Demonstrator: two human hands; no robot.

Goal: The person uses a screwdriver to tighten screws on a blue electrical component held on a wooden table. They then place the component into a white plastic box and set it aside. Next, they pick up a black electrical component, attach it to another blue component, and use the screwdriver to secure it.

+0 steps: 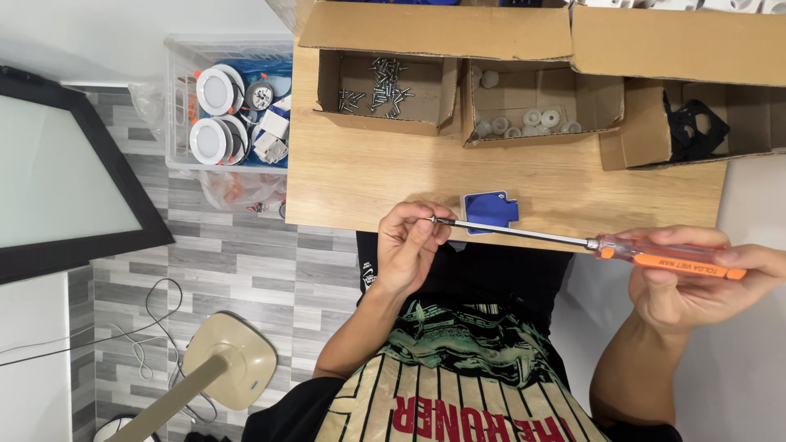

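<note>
While right hand (696,282) grips the orange-handled screwdriver (630,250) level over the worktop (368,176) edge, left hand (409,245) pinches its tip; can't tell if a screw's there. Blue plastic part (489,209) lies just behind the shaft.

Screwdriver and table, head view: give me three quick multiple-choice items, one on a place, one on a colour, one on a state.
1. Where does the blue plastic part lie?
A. In a cardboard box
B. On the wooden table, near its front edge
C. On the floor

2. What colour is the screwdriver handle?
A. Orange and clear
B. Green
C. Black

3. What is the left hand doing?
A. Resting flat on the table
B. Pinching at the screwdriver's tip
C. Reaching into the screw box

Answers: 1 B, the part sits on bare wood under the shaft. 2 A, the right hand holds an orange-striped clear handle. 3 B, its fingertips close around the tip.
</note>
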